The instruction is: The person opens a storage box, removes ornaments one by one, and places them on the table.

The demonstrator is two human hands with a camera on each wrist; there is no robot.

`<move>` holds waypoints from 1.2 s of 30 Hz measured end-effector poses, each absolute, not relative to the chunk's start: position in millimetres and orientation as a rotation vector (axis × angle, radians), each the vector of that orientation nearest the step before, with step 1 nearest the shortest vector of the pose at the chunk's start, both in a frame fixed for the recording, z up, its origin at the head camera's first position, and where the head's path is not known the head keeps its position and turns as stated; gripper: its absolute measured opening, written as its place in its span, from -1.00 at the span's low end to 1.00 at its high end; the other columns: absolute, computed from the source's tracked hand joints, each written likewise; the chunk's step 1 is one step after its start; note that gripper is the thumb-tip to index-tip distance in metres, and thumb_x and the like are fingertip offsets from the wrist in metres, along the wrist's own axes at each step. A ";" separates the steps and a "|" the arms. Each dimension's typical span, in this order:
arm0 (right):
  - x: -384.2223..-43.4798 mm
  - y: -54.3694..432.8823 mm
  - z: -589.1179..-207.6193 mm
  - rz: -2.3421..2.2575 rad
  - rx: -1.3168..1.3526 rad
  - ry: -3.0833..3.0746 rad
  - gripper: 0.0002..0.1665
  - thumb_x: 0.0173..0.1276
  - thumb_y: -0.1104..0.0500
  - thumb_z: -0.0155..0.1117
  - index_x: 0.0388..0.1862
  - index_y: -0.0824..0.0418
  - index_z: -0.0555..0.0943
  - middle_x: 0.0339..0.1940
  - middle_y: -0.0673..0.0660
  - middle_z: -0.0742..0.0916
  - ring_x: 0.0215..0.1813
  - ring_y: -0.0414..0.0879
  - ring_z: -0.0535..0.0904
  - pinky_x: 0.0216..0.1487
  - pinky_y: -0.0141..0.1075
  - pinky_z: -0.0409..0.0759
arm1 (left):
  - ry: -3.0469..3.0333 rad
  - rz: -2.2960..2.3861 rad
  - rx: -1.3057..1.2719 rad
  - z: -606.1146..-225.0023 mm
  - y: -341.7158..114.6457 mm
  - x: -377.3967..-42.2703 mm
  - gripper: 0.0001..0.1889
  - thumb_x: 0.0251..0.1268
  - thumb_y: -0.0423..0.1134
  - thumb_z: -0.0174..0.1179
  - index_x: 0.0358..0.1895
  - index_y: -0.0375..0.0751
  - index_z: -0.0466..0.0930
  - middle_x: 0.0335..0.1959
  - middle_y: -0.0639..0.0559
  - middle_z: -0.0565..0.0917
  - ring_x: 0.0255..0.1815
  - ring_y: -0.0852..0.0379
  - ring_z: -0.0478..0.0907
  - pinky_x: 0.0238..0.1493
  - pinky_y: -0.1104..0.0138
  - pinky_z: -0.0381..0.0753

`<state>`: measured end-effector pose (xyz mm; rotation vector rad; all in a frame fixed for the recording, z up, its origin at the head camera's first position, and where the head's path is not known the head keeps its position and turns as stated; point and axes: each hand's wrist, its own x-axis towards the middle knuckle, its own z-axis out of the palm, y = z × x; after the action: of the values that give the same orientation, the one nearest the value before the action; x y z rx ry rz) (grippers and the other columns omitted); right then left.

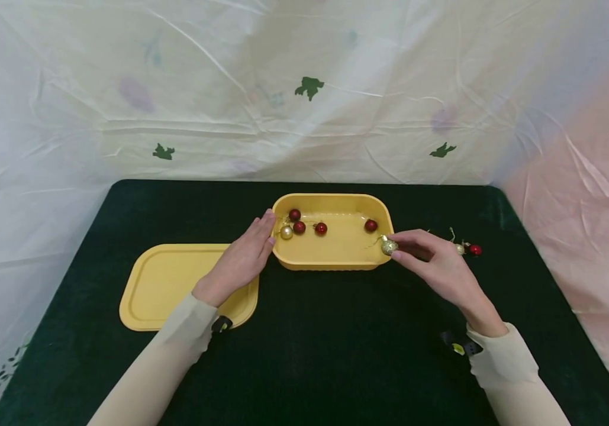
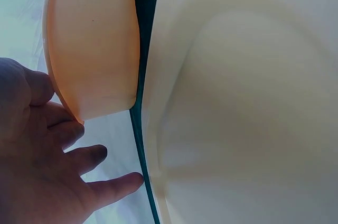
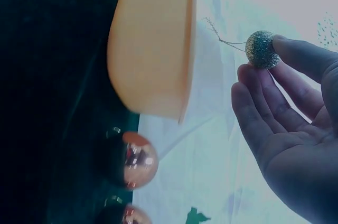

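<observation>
Fingers of my left hand [image 1: 245, 251] lie fairly straight against the left side of a yellow plastic box [image 1: 331, 265], touching its rim, as the left wrist view also shows. My right hand [image 1: 437, 260] pinches a glittery gold Christmas bauble [image 1: 389, 245] between thumb and fingertips, just above the box's right rim. A thin string loop [image 3: 224, 40] trails from this bauble in the right wrist view. Inside the box are several dark red baubles, one red bauble [image 1: 370, 225] to the right, and a shiny gold bauble [image 1: 286, 232] at the left end.
A flat yellow lid [image 1: 171, 284] lies left of the box, partly under my left forearm. Beyond my right hand, a red bauble [image 1: 474, 249] and a gold bauble [image 1: 460, 249] rest on the dark green tablecloth [image 1: 325, 343]. Pale patterned curtains [image 1: 283, 136] surround the table.
</observation>
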<state>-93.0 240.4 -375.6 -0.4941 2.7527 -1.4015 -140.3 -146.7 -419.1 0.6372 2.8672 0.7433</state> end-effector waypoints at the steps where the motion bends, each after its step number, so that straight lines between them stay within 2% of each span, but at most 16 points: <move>1: -91.8 243.3 -376.6 -1.396 -0.493 2.760 -0.64 0.53 0.07 0.33 0.26 0.04 0.66 0.11 0.00 0.71 0.07 -0.14 0.67 0.10 -0.49 0.61 | 2.866 0.746 0.636 -418.9 -146.4 -140.3 -0.37 0.76 -0.06 -0.25 0.70 -0.17 -0.14 0.72 -0.03 -0.14 0.70 -0.09 -0.08 0.64 0.02 -0.02; 7: -85.1 258.5 -381.8 -1.344 -0.469 2.832 -0.63 0.54 0.09 0.33 0.26 0.08 0.67 0.10 0.03 0.71 0.01 -0.22 0.68 0.05 -0.55 0.60 | 2.862 0.761 0.629 -417.3 -145.7 -139.8 -0.37 0.76 -0.05 -0.25 0.70 -0.17 -0.14 0.72 -0.03 -0.13 0.70 -0.09 -0.07 0.64 0.02 0.00; 13: -82.0 271.2 -387.2 -1.266 -0.412 2.874 -0.64 0.55 0.02 0.31 0.26 0.03 0.67 0.10 0.03 0.70 0.01 -0.26 0.64 0.02 -0.61 0.57 | 2.862 0.768 0.627 -416.9 -146.5 -139.5 -0.37 0.76 -0.06 -0.24 0.69 -0.19 -0.13 0.72 -0.06 -0.11 0.70 -0.10 -0.07 0.64 0.02 -0.01; 23: -80.1 284.5 -399.1 -1.178 -0.318 2.912 -0.60 0.55 -0.02 0.31 0.28 0.06 0.66 0.10 0.07 0.70 0.02 -0.28 0.62 -0.03 -0.59 0.56 | 2.861 0.773 0.639 -417.5 -146.9 -141.2 -0.37 0.76 -0.08 -0.24 0.70 -0.20 -0.13 0.72 -0.08 -0.11 0.70 -0.12 -0.08 0.63 -0.01 -0.01; 32: -83.3 294.7 -406.8 -1.086 -0.316 2.917 -0.62 0.55 -0.01 0.31 0.25 0.06 0.68 0.14 0.12 0.71 0.06 -0.03 0.68 -0.08 -0.51 0.62 | 2.849 0.761 0.629 -416.0 -146.6 -142.2 -0.38 0.76 -0.08 -0.26 0.70 -0.18 -0.14 0.72 -0.11 -0.11 0.70 -0.13 -0.09 0.63 -0.04 -0.02; 36: -84.2 298.3 -411.2 -1.052 -0.311 2.899 -0.63 0.55 -0.02 0.30 0.24 0.05 0.67 0.14 0.11 0.72 0.08 0.02 0.69 -0.08 -0.47 0.64 | 2.847 0.759 0.633 -415.7 -146.2 -142.6 -0.37 0.76 -0.08 -0.26 0.70 -0.18 -0.15 0.72 -0.10 -0.11 0.70 -0.13 -0.09 0.63 -0.04 -0.02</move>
<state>-84.2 298.3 -411.2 -0.3108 2.8986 -1.0520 -142.6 -146.2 -415.7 0.6327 2.8472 0.7592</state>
